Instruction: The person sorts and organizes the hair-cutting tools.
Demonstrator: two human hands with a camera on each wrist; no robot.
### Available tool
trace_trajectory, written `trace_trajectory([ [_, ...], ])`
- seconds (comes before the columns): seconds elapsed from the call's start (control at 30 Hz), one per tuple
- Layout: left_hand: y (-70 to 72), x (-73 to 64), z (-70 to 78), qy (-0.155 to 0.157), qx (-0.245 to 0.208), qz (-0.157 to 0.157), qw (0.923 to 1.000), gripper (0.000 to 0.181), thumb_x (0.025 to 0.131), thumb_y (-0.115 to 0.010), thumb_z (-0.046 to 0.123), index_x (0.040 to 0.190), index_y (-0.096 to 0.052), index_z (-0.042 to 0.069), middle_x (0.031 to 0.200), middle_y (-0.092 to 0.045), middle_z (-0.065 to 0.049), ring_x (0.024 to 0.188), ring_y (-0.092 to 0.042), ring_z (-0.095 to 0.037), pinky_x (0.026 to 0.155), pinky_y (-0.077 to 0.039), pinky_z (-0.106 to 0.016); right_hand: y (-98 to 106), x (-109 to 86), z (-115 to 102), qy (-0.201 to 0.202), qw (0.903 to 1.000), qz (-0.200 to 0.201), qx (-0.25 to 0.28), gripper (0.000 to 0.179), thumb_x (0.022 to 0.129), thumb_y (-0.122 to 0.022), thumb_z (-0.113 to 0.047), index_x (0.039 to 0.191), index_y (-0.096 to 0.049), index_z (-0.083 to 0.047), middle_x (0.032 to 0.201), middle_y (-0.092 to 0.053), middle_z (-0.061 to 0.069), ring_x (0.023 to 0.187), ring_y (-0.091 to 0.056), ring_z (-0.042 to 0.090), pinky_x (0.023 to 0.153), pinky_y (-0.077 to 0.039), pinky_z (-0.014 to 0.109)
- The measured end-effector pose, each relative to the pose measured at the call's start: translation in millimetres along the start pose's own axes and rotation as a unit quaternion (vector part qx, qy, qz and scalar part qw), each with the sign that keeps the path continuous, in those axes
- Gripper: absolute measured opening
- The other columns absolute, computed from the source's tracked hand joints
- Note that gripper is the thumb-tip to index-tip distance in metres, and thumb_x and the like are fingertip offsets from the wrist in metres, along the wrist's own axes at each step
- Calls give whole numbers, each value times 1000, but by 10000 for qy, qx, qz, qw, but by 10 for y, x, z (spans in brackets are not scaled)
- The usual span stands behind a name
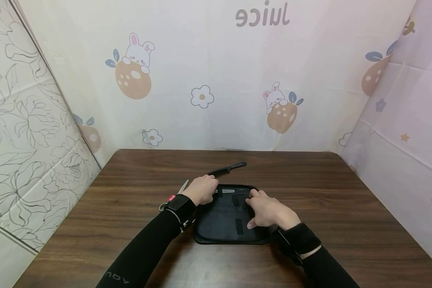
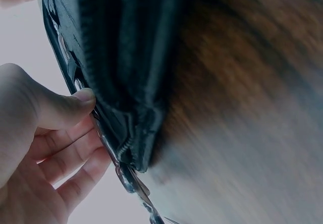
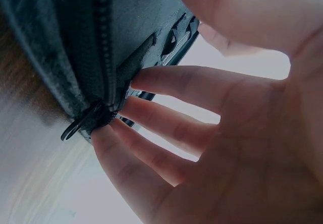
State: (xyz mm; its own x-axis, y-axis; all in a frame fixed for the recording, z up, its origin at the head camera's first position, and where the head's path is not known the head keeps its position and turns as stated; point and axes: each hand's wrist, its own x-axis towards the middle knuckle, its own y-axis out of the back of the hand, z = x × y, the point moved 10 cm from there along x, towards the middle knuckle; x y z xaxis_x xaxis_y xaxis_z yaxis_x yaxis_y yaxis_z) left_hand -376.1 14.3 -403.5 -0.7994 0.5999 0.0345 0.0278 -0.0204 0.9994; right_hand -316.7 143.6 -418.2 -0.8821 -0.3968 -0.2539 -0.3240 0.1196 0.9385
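A black zip case [image 1: 219,224] lies opened flat on the table. A slim silver tool [image 1: 228,191] lies along its far inside edge, under a dark loop. My left hand [image 1: 203,190] is at the far left corner, its thumb and fingers pinching the tool's left end; the fingers partly hide the hold. My right hand [image 1: 270,210] rests on the case's right side, fingers spread and nearly straight. In the right wrist view its fingertips touch the corner beside a zip pull [image 3: 78,125].
Behind the case lies a long black tool with a slim handle [image 1: 237,165], partly hidden by my left hand. Beyond my left wrist are a silver blade [image 1: 183,186], a red tag [image 1: 171,198] and a ring [image 1: 162,207]. The wooden table [image 1: 147,172] meets a printed curtain.
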Motion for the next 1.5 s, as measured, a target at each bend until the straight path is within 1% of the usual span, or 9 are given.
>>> trace_trajectory([
  [0.1, -1, 9, 10, -5, -4, -5, 10000, 10, 92, -72, 5, 101, -71, 9, 101, -66, -7, 97, -63, -24, 84, -54, -37, -10, -4, 3, -8, 10000, -1, 21, 71, 81, -88, -27, 140, -59, 2, 129, -49, 9, 113, -44, 27, 83, -46, 42],
  [0.27, -11, 23, 11, 33, 20, -49, 10000, 9, 92, -73, 7, 100, -71, 10, 99, -65, -5, 95, -62, -23, 83, -53, -36, -17, -11, 6, -17, 10000, -7, 28, 71, 81, -88, -27, 139, -59, 2, 127, -49, 8, 110, -44, 26, 82, -45, 42],
  [0.33, -15, 25, 11, 46, 10, -70, 10000, 8, 92, -73, 7, 99, -70, 10, 99, -64, -5, 94, -62, -23, 82, -53, -36, -18, -11, 9, -24, 10000, -13, 26, 71, 81, -88, -27, 139, -59, 2, 127, -49, 9, 111, -44, 26, 83, -46, 43],
  [0.5, -38, 38, 2, 81, -18, -143, 9999, 8, 92, -72, 7, 99, -70, 10, 100, -64, -5, 95, -62, -22, 82, -53, -35, -13, -4, 9, -28, 10000, -17, -3, 71, 82, -87, -28, 140, -59, 2, 133, -49, 11, 119, -45, 29, 89, -47, 46],
  [0.7, -76, 69, -24, 118, -19, -194, 9997, 9, 93, -71, 7, 101, -71, 11, 101, -65, -5, 97, -63, -22, 84, -54, -36, -12, -2, 3, -40, 10000, -10, -5, 71, 82, -87, -27, 140, -59, 1, 131, -49, 10, 117, -45, 28, 86, -47, 45],
  [0.87, -88, 82, -48, 127, -85, -191, 9997, 7, 92, -72, 7, 95, -70, 12, 94, -63, -3, 92, -62, -19, 80, -54, -35, -23, -6, -7, -58, 10000, -9, 46, 71, 81, -88, -28, 140, -59, 2, 130, -49, 9, 116, -45, 28, 86, -47, 46],
  [1.1, -62, 89, -70, 163, -258, -118, 9995, 9, 92, -71, 6, 88, -67, 13, 87, -60, 0, 83, -59, -17, 73, -52, -34, -16, 6, -24, -38, 10000, -4, 19, 72, 81, -88, -28, 139, -59, 2, 129, -49, 9, 118, -44, 28, 87, -47, 46],
  [1.3, -60, 99, -56, 143, -221, -96, 9996, 9, 92, -71, 7, 87, -67, 14, 86, -60, 1, 82, -58, -15, 73, -52, -33, -16, 3, -14, -59, 10000, -36, -9, 72, 81, -88, -28, 140, -59, 2, 129, -48, 9, 119, -44, 29, 86, -47, 46],
  [1.5, -61, 123, -47, 128, -181, -62, 9997, 11, 91, -73, 7, 85, -67, 14, 84, -59, 1, 80, -58, -15, 73, -52, -33, 9, -13, -22, 3, 10000, -19, -36, 72, 81, -88, -27, 139, -59, 4, 128, -49, 11, 120, -45, 31, 85, -48, 48],
])
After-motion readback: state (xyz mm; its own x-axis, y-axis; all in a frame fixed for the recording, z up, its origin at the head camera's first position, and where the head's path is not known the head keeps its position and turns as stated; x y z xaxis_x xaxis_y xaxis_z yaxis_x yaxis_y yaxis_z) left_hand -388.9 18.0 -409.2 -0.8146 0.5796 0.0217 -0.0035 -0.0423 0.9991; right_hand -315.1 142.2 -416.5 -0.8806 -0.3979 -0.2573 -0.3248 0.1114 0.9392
